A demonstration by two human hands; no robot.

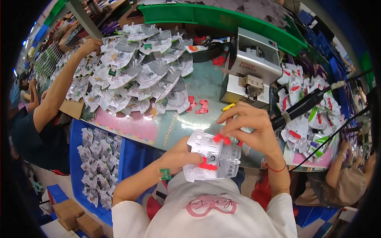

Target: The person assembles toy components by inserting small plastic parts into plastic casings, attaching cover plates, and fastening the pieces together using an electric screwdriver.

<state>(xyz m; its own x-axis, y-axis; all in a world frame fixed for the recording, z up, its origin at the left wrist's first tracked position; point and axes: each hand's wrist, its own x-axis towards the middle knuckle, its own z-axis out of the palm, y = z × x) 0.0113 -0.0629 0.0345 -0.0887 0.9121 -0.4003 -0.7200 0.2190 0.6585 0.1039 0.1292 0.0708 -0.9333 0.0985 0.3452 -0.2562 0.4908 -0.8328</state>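
My left hand point(183, 152) grips a white and clear plastic housing point(214, 148) in front of my chest. Its thumb rests beside a red plastic piece point(207, 164) lying on the housing. Over the housing's far edge, my right hand point(251, 123) is closed, its fingertips on another red plastic piece point(221, 139). More red shows at the housing's right, partly behind the fingers. A small green circuit board point(164, 173) hangs by my left forearm; what holds it is not clear.
A large pile of clear housings point(143, 71) covers the table's left. A grey machine point(254, 67) stands ahead, with loose red pieces point(202, 106) nearby. More housings point(313, 107) lie right, behind a black arm point(297, 107). A filled blue bin point(125, 158) sits left. A co-worker's arm point(59, 85) reaches in.
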